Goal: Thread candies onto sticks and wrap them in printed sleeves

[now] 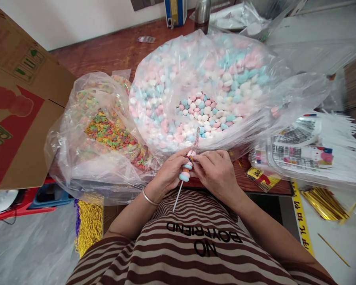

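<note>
Pink, white and pale blue, the sweet skewer (184, 177) is seen in the head view, held tilted over the near edge of the table (86, 59), w/ a bag of pastel sweets (154, 75) on the far side and a bag of coloured rings (111, 134) to the left. Its upper part is pinched by left hand (172, 168) and right hand (215, 172), fingers curled nearly closed. Prob. light; stick (178, 196) stiff, sweets possibly crushed if squeezed, clear tip (197, 139) slippery. Best gripped by bare stick, nr. bottom sweet.
</note>
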The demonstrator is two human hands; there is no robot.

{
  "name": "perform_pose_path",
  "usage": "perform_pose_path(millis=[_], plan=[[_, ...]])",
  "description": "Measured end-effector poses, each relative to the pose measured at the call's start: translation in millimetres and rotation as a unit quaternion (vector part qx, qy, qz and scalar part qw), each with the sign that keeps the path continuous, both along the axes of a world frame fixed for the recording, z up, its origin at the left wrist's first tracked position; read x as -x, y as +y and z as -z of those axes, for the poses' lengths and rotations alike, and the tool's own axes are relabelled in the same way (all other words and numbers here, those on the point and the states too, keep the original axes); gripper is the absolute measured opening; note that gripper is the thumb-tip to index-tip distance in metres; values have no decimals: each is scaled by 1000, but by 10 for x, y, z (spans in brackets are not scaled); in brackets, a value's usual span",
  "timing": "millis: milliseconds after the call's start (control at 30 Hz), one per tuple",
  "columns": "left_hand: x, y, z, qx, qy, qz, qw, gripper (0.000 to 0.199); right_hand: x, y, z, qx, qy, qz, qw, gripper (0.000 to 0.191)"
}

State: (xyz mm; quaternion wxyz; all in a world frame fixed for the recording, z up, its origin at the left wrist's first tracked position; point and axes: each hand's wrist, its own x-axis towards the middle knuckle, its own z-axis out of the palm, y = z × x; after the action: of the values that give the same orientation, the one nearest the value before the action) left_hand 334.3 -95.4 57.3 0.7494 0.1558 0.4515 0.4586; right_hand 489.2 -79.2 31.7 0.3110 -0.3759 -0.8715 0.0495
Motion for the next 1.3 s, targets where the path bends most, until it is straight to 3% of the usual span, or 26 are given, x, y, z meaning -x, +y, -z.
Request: perform_pose_path(millis=[167,267,333,467,600,767,967,1133,1300], plan=[[-10,10,25,-9,35,1,999,42,11,27,25,9,3,9,1000,21],[23,9,67,-3,39,58,998,50,-18,78,38,127,76,-7,989,15],[39,-1,90,-12,48,77,996,55,-39,119,37,240,132,-19,962,12],[27,-49,115,-62,112,27,991,56,-50,183,31,379,183,7,907,15],[21,-102,126,-82,211,17,974,42,-32,215,27,420,200,19,885,16],[48,-131,74,-101,305,69,944,26,-22,249,16,469,217,6,856,18],[62,-129,38,-183,454,79,869,24,9,283,1,496,217,29,840,17],[47,-99,33,-226,551,97,798,9,26,291,-21,484,230,22,844,14],[55,-75,2,-209,523,105,820,11,-7,327,-10,485,224,10,845,16]])
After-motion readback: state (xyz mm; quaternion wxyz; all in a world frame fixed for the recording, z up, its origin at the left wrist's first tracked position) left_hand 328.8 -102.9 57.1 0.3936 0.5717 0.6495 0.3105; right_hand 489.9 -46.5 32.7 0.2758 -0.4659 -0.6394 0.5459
